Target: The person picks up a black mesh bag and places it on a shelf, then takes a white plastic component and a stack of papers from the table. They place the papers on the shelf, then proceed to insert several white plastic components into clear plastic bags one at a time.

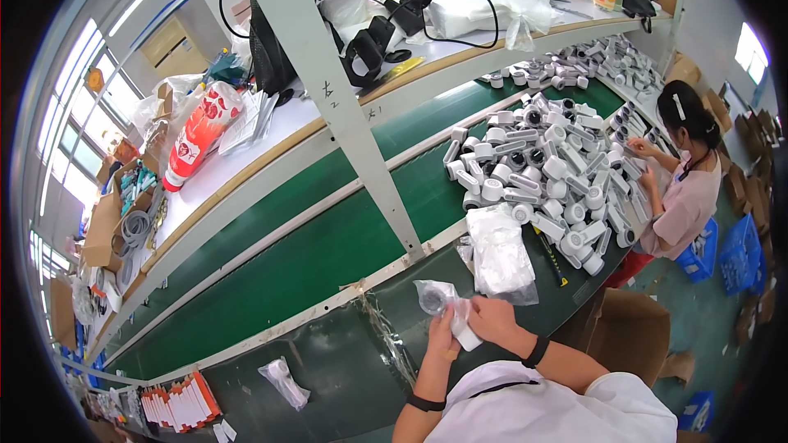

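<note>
My left hand (443, 336) is closed on a white round-headed device in a clear plastic bag (433, 295), held just above the dark green bench. My right hand (494, 321) pinches the same bag from the other side. One white end of the device (467, 337) shows below the fingers. Just beyond my hands lies a stack of clear plastic bags (499, 254). A big heap of loose white and grey devices (542, 164), each with a round head and a handle, rises past the stack. Another bagged device (285, 382) rests on the bench at the left.
A yellow-and-black knife-like tool (552, 259) lies right of the bags. A green conveyor belt (304, 258) runs behind the bench, under a shelf with a white post (345, 115). A co-worker (689, 172) handles devices at the right. An open cardboard box (632, 324) stands beside me.
</note>
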